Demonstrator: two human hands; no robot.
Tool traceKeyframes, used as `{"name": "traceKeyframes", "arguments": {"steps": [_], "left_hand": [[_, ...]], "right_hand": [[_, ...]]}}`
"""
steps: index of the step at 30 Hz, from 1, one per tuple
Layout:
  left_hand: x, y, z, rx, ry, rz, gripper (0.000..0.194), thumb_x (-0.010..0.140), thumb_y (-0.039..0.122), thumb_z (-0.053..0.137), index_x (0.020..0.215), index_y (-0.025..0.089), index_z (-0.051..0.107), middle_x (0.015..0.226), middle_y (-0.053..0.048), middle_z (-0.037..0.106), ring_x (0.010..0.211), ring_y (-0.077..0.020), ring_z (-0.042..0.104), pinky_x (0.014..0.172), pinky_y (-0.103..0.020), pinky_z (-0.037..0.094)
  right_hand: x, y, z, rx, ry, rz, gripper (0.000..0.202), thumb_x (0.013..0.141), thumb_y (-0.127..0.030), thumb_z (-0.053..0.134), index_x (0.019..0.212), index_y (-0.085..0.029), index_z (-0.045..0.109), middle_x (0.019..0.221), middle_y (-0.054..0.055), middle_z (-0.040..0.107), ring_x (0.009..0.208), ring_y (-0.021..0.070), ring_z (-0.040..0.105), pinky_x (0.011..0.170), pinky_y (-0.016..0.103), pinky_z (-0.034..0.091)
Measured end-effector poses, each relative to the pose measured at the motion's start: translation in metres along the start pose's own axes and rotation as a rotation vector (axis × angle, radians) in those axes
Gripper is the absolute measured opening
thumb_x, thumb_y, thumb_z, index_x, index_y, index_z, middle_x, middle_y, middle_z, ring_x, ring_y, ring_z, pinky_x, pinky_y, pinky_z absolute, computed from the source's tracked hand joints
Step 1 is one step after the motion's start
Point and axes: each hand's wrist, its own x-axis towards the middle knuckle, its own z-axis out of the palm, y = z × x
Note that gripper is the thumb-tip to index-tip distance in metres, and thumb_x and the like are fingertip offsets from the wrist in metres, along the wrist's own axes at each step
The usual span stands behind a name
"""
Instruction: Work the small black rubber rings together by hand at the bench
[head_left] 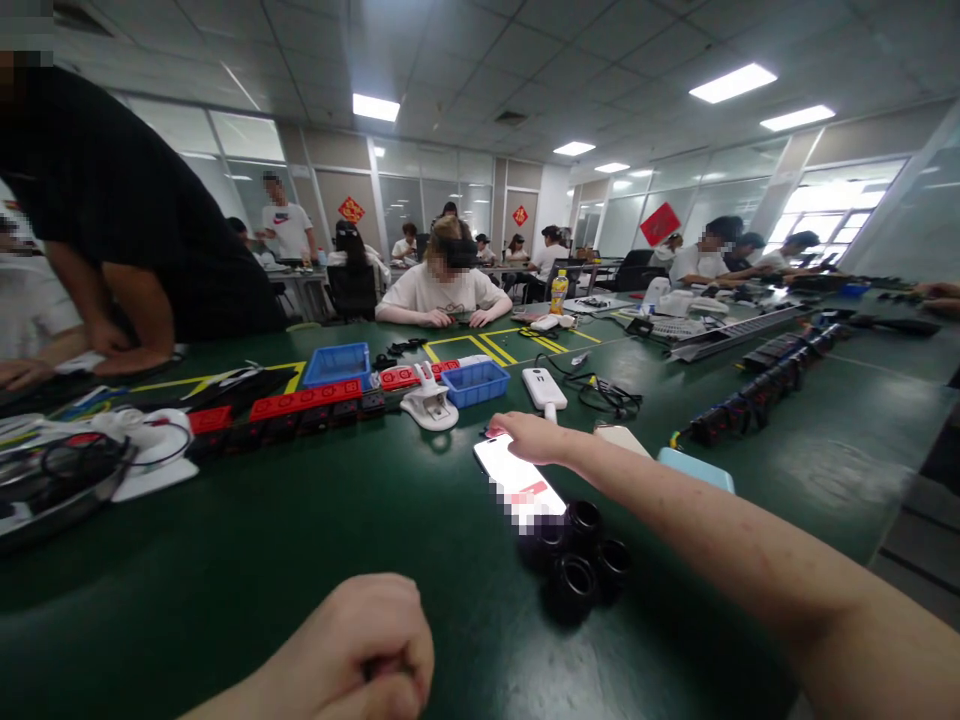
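Two bare hands are reaching over the bench (300,540). Nearest, the left hand (375,645) is curling its fingers narrowly into a loose fist; shade is hiding the inside, so I cannot tell whether it is holding anything. Beyond it, black round pieces with open tops (576,578) are standing bunched together, just beside a phone (517,472) that is lying on the bench, its screen glowing white. The right hand (525,437) is hanging over or touching the phone's far end; its fingers are bending down there, and I cannot tell how wide they are spreading. Near that forearm a light-blue item (696,468) is lying flat. Farther on, a white clip-like stand (430,405) is standing just beside a blue basket (478,384), and a white handled device (541,387) is lying to their right. Across the bench a person in a white shirt (442,290) is sitting, while a yellow bottle (559,292) is standing near them.
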Motion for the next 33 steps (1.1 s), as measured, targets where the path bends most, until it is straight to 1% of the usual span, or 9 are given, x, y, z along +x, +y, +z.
{"name": "traceKeyframes", "arguments": {"steps": [2,4,8,10,12,16,20,27,33], "left_hand": [[0.018,-0.012,0.002,-0.013,0.0,0.014,0.055,0.087,0.056,0.026,0.065,0.016,0.057,0.065,-0.001,0.056,0.062,-0.0114,0.052,0.061,-0.023,0.043],[0.028,-0.023,0.007,-0.027,0.009,-0.024,0.062,0.087,0.058,0.019,0.061,0.016,0.055,0.062,-0.001,0.055,0.061,-0.0113,0.052,0.059,-0.021,0.04],[0.032,-0.034,0.013,-0.058,-0.008,-0.113,0.053,0.089,0.049,0.024,0.065,0.016,0.057,0.068,-0.001,0.058,0.066,-0.0115,0.053,0.065,-0.021,0.039],[0.031,-0.034,0.012,-0.056,-0.031,-0.103,0.046,0.089,0.043,0.029,0.067,0.016,0.058,0.069,-0.001,0.058,0.067,-0.0112,0.053,0.065,-0.02,0.038],[0.031,-0.034,0.012,-0.04,-0.052,-0.085,0.04,0.089,0.039,0.033,0.067,0.016,0.058,0.068,0.0,0.058,0.066,-0.0109,0.053,0.065,-0.02,0.038],[0.032,-0.034,0.012,-0.024,-0.058,-0.091,0.034,0.087,0.033,0.038,0.066,0.016,0.058,0.065,0.0,0.056,0.066,-0.0106,0.053,0.065,-0.02,0.037],[0.031,-0.034,0.013,0.006,-0.065,-0.105,0.03,0.087,0.031,0.041,0.068,0.016,0.059,0.066,0.001,0.056,0.066,-0.0105,0.053,0.065,-0.02,0.038],[0.033,-0.03,0.013,0.054,-0.087,-0.125,0.028,0.086,0.03,0.042,0.07,0.017,0.06,0.067,0.001,0.057,0.066,-0.0108,0.053,0.065,-0.021,0.038],[0.034,-0.031,0.014,0.056,-0.083,-0.117,0.026,0.086,0.029,0.043,0.07,0.016,0.06,0.067,0.001,0.056,0.066,-0.011,0.052,0.064,-0.021,0.037]], "right_hand": [[0.007,-0.003,0.006,-0.029,-0.033,-0.03,0.043,0.06,0.001,0.046,0.099,-0.015,0.056,0.105,0.01,0.059,0.099,0.0218,0.053,0.082,0.03,0.039],[0.009,-0.005,0.011,-0.043,-0.055,-0.051,0.044,0.058,0.001,0.047,0.098,-0.015,0.057,0.106,0.011,0.059,0.101,0.0229,0.053,0.083,0.03,0.039],[0.002,-0.008,0.01,-0.015,-0.065,-0.039,0.035,0.059,-0.001,0.047,0.089,-0.016,0.058,0.096,0.008,0.063,0.091,0.0212,0.056,0.077,0.028,0.041],[-0.006,-0.007,0.005,0.027,-0.05,-0.016,0.026,0.065,-0.004,0.044,0.082,-0.017,0.058,0.085,0.005,0.065,0.081,0.0172,0.059,0.07,0.025,0.042],[-0.015,-0.003,-0.001,0.064,-0.004,0.019,0.024,0.068,-0.005,0.038,0.08,-0.017,0.056,0.081,0.003,0.065,0.076,0.0147,0.058,0.067,0.023,0.041],[-0.028,0.009,-0.006,0.114,0.064,0.087,0.027,0.066,-0.003,0.037,0.083,-0.015,0.054,0.084,0.004,0.064,0.079,0.0146,0.057,0.069,0.024,0.041],[-0.033,0.013,-0.001,0.173,0.014,0.082,0.032,0.062,-0.001,0.037,0.084,-0.015,0.056,0.089,0.004,0.064,0.082,0.0141,0.057,0.072,0.023,0.042],[-0.027,0.01,0.009,0.178,-0.042,0.038,0.038,0.06,-0.001,0.04,0.089,-0.014,0.06,0.095,0.007,0.063,0.089,0.0181,0.055,0.079,0.028,0.041],[-0.045,0.002,-0.013,0.283,0.018,0.081,0.03,0.06,-0.005,0.036,0.079,-0.015,0.057,0.085,0.005,0.063,0.079,0.0156,0.055,0.07,0.024,0.04]]}}
